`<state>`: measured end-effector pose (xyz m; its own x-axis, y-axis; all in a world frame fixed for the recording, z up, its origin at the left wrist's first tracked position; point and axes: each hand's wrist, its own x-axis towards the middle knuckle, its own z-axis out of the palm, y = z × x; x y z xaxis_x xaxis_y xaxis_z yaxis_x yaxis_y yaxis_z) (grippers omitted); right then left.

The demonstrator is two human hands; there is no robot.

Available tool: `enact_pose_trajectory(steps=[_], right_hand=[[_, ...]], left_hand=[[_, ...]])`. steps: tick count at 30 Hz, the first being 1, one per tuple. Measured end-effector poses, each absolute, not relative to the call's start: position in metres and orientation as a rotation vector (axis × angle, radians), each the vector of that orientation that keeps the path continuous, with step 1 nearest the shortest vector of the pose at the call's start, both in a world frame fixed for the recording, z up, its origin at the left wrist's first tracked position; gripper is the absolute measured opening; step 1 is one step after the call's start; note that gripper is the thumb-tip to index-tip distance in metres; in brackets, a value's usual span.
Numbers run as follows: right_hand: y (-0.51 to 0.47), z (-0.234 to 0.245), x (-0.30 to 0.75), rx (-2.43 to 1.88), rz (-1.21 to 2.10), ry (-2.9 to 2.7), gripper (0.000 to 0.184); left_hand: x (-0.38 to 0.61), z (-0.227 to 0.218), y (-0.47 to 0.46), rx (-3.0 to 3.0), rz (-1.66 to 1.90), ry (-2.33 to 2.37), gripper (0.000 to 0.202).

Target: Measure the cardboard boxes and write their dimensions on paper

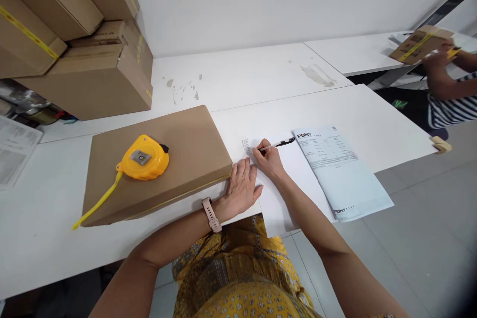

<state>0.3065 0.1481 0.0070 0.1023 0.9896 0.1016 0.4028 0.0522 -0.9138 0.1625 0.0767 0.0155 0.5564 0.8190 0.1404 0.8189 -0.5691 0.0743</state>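
My right hand [269, 160] is closed round a pen [281, 143], its tip down by the written lines on a white sheet of paper [290, 174]. Flat on the table beside it rests my left hand [243, 186], fingers stretched out, near the right front corner of a closed cardboard box [186, 144]. On top of that box lies a yellow tape measure [143, 157], with its yellow wrist strap hanging over the box's left side. A printed document [341, 174] overlaps the right part of the white sheet.
Several cardboard boxes [100, 77] are stacked at the back left against the wall. The white table [257, 77] has scuffed patches. At the far right, a person in a striped top handles a taped box [421, 44]. A printed sheet [17, 151] lies at the left edge.
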Motion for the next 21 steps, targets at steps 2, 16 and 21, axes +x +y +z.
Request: enact_pose_trajectory(steps=[2, 16, 21], right_hand=[[0.1483, 0.007, 0.3062, -1.493, 0.832, -1.444, 0.02], [0.1485, 0.0082, 0.305, -1.492, 0.838, -1.443, 0.021], [0.1494, 0.0066, 0.3055, -1.484, 0.835, -1.437, 0.021]], left_hand=[[0.1625, 0.0156, 0.0767, 2.771, 0.255, 1.456, 0.06], [0.1625, 0.0132, 0.0767, 2.782, 0.275, 1.456, 0.061], [0.163, 0.0153, 0.0768, 2.789, 0.264, 1.468, 0.06]])
